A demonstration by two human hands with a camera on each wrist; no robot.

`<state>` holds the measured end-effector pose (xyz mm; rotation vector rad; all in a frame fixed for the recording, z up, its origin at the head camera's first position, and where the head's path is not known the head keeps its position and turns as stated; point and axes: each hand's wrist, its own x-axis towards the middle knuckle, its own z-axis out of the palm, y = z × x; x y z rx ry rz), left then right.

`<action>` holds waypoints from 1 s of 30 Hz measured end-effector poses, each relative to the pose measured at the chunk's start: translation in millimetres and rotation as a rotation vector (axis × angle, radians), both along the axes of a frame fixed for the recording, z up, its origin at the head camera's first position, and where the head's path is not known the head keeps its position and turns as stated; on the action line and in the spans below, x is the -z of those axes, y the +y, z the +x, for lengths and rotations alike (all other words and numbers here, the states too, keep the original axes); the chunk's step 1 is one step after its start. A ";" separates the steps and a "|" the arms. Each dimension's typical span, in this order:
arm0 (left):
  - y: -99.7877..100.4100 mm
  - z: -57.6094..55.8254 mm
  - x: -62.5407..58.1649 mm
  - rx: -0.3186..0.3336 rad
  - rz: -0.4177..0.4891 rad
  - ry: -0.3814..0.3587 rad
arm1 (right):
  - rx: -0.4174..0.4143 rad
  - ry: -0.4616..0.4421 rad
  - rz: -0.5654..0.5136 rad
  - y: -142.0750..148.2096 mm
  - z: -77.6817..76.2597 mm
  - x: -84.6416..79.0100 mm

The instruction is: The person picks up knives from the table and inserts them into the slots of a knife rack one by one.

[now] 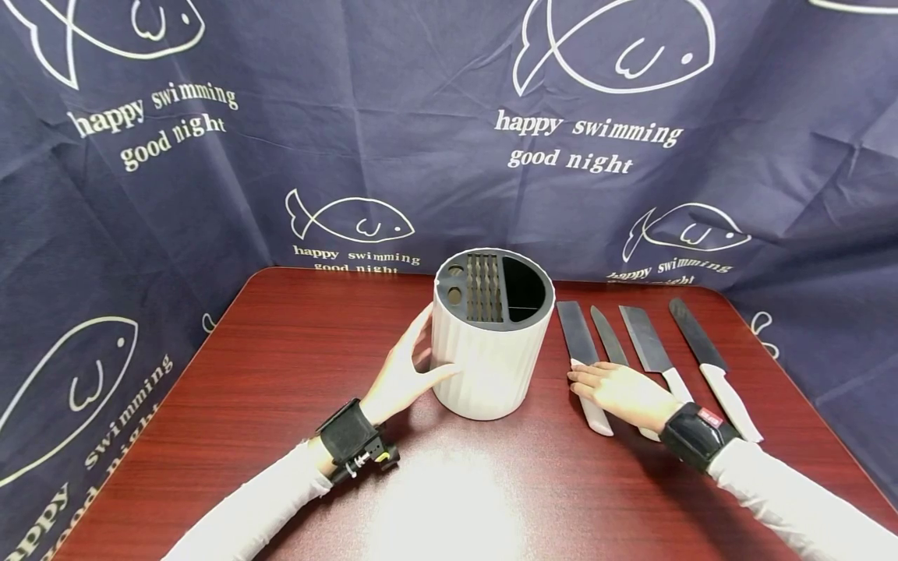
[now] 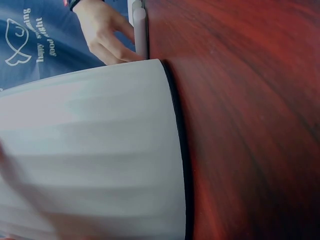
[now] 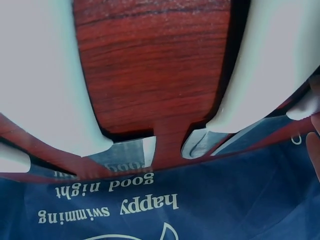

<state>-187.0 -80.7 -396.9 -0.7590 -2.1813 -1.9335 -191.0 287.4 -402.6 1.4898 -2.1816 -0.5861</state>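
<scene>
A white ribbed knife block [image 1: 484, 374] with a dark slotted top stands upright on the table. My left hand [image 1: 407, 370] holds it from the left, thumb across the front and fingers behind the wall. My right hand [image 1: 624, 393] lies over the leftmost knife [image 1: 578, 331], fingers across its white handle; the thumb is hidden in the head view. In the left wrist view the right hand's fingers [image 2: 112, 45] bend down around that handle [image 2: 141, 32]. Beneath the right hand a narrow pointed knife [image 1: 610, 335] is partly covered.
Right of the hand lie a broad-bladed cleaver [image 1: 645, 339] and a long dark-bladed knife [image 1: 694, 331], both white-handled. The reddish wooden table [image 1: 295, 335] ends at a dark blue fish-print cloth [image 1: 435, 156] behind and at both sides.
</scene>
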 end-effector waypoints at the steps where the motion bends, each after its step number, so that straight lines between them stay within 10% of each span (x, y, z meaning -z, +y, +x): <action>1: -0.1 0.0 0.1 -0.003 0.000 0.000 | -0.007 0.003 -0.003 0.0 -0.5 0.1; 30: -0.2 -0.8 1.4 -0.003 -0.001 0.022 | -0.119 -0.030 -0.263 5.1 -9.0 -19.4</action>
